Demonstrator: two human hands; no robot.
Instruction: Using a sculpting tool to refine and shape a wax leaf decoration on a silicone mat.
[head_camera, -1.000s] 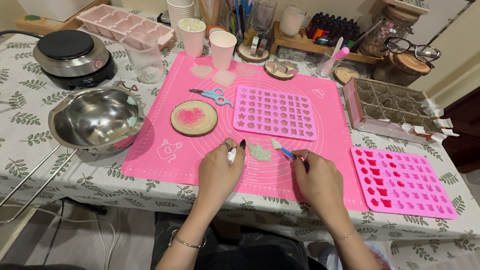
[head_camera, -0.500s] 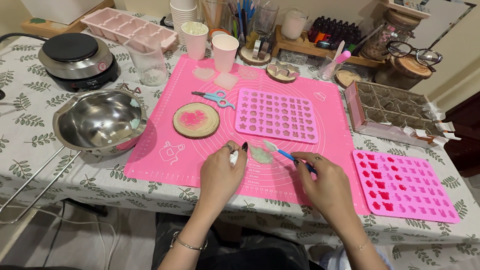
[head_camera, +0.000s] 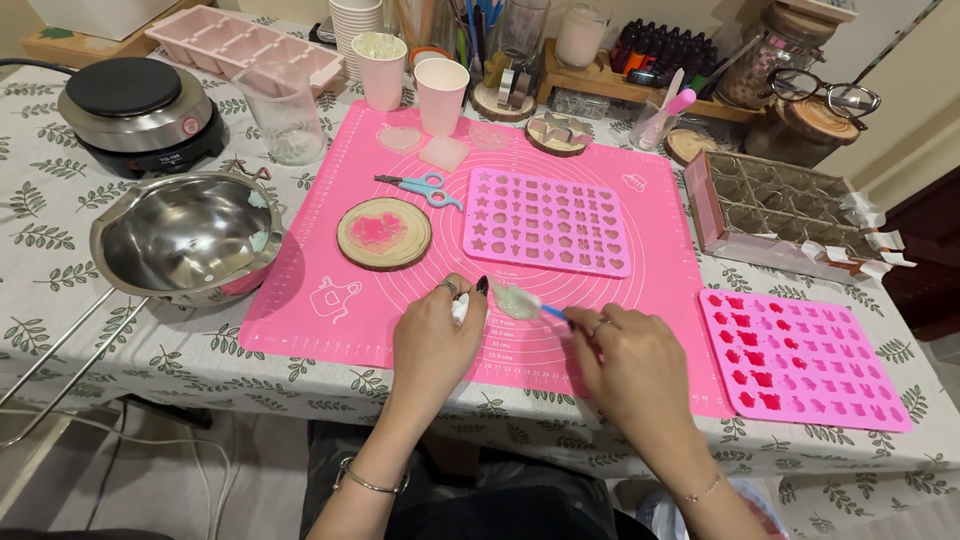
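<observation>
On the pink mat (head_camera: 330, 190), left hand (head_camera: 432, 340) is pinching a pale wax piece (head_camera: 513, 300); right hand (head_camera: 632, 362) is gripping a blue-handled tool (head_camera: 553, 313).

Both hands low on a pink mat (head_camera: 350, 190). Left hand (head_camera: 432, 345) pinching a small white piece, touching a pale wax shape (head_camera: 514, 301). Right hand (head_camera: 632, 362) gripping a blue tool (head_camera: 553, 313), tip at the shape. Beyond: pink mould (head_camera: 545, 221), wooden disc (head_camera: 384, 232), scissors (head_camera: 422, 186). Left: steel bowl (head_camera: 185, 237), hotplate (head_camera: 140, 110).
</observation>
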